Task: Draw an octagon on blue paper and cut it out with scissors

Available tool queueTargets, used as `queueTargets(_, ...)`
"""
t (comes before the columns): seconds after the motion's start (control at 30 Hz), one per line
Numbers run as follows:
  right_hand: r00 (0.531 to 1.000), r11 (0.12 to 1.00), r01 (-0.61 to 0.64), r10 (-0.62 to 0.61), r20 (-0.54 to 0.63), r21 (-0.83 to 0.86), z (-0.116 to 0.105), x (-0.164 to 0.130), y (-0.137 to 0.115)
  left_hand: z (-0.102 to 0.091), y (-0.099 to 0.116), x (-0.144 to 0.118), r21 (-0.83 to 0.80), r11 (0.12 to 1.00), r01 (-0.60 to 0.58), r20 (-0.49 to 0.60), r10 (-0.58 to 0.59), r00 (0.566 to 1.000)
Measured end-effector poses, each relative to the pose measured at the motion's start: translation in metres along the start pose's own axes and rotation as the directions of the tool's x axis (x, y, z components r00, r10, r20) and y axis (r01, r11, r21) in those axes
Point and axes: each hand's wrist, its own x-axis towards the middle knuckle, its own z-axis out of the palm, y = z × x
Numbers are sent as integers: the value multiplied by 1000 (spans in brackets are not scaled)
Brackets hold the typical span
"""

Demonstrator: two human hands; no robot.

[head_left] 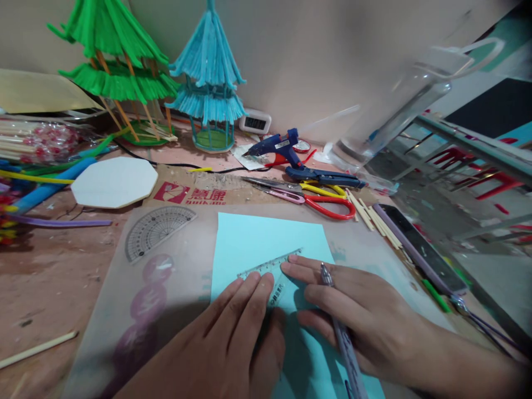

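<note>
A light blue sheet of paper point(266, 244) lies on a translucent mat point(174, 277) in front of me. A clear triangular ruler point(272, 272) rests on the sheet. My left hand point(233, 338) presses flat on the ruler's lower left part with its fingers together. My right hand point(353, 310) touches the ruler's right end with its fingertips and holds a grey pen point(338, 327) between the fingers, tip pointing away from me.
A clear protractor point(155, 228) lies on the mat's left. Behind are red and yellow scissors point(316, 200), a blue glue gun point(286, 149), a white octagon card point(114, 182), green point(116, 61) and blue point(210, 83) pagoda models, wooden sticks point(374, 217) and a phone point(419, 246).
</note>
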Motion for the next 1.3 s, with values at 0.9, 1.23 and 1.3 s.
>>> queueTargets(0.9,1000,1000,-8,8,0,1,2,-2,1,-2,1,1,-4,1000,10,29,-10,1000)
queueTargets(1.23,999,1000,-31,31,21,-3,1,-2,0,-2,-1,0,-1,1000,-27,30,27,999)
queueTargets(1.3,999,999,-40,40,32,0,0,0,0,1,-1,0,0,1000,-24,15,24,1000)
